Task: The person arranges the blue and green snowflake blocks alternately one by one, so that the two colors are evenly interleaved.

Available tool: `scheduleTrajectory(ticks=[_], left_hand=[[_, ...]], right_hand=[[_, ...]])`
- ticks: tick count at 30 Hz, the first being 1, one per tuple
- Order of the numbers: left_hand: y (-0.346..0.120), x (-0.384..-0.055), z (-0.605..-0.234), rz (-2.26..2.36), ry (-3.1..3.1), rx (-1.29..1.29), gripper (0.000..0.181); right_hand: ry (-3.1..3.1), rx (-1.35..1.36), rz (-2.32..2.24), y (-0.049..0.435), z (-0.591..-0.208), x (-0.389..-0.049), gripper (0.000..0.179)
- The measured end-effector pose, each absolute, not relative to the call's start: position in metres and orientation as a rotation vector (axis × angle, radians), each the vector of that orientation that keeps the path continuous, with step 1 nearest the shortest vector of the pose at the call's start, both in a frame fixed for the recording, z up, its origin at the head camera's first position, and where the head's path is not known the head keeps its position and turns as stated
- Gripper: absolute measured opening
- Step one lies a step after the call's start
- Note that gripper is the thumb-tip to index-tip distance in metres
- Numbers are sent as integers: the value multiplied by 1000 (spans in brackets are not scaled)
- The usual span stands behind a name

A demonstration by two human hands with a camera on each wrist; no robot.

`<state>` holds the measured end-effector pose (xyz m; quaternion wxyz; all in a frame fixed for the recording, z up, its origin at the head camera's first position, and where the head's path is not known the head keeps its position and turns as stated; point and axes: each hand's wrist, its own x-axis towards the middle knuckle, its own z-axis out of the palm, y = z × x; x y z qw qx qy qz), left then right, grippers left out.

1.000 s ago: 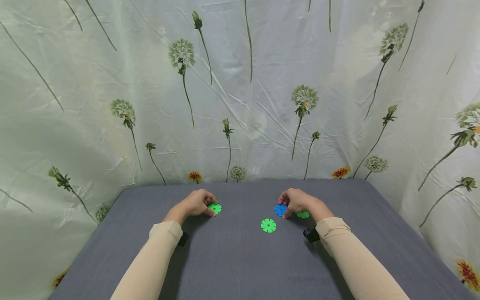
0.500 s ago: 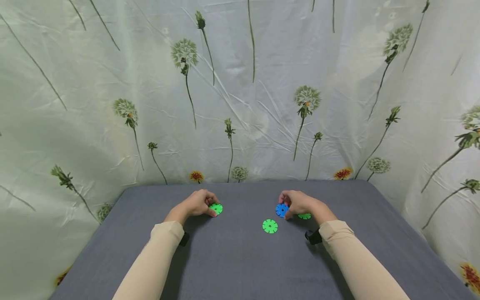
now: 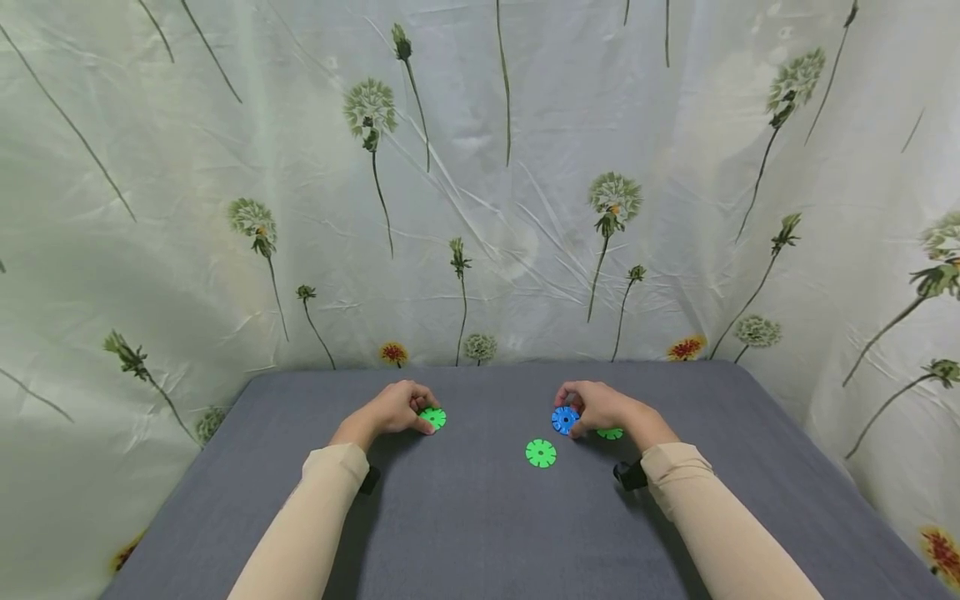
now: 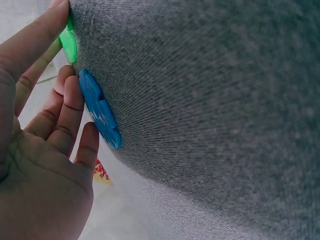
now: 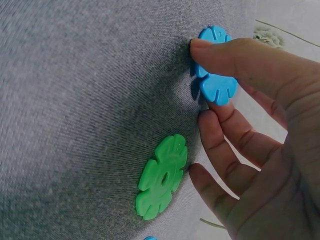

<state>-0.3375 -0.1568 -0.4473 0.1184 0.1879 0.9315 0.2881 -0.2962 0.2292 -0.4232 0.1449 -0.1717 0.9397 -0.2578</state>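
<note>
In the head view, my left hand (image 3: pixel 392 407) pinches a green interlocking disc (image 3: pixel 435 417) between thumb and fingers, at the cloth. A blue disc (image 4: pixel 100 109) lies on the cloth beside that hand's other fingers in the left wrist view; the hand hides it from the head view. My right hand (image 3: pixel 603 406) pinches another blue disc (image 5: pixel 218 87), its thumb across the face. This disc stands tilted from the cloth in the right wrist view. Beneath the right hand lies a green disc (image 5: pixel 162 177), partly covered in the head view.
Between the hands, nearer the front, another green disc (image 3: pixel 541 453) lies flat on the grey cloth-covered table (image 3: pixel 480 533). A sliver of something blue (image 5: pixel 150 238) shows at the right wrist view's bottom edge. Behind the table hangs a flower-printed curtain (image 3: pixel 525 208).
The blue disc in my right hand has tipped slightly, and its face now catches the light. My left hand keeps its place on the green disc. The head view has shifted a little.
</note>
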Motion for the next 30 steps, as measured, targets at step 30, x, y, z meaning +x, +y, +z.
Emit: scheduleTrajectory(ticks=[30], left_hand=[[-159, -336, -449, 889, 2707, 508, 33]], right_hand=[[2684, -453, -690, 229, -417, -295, 52]])
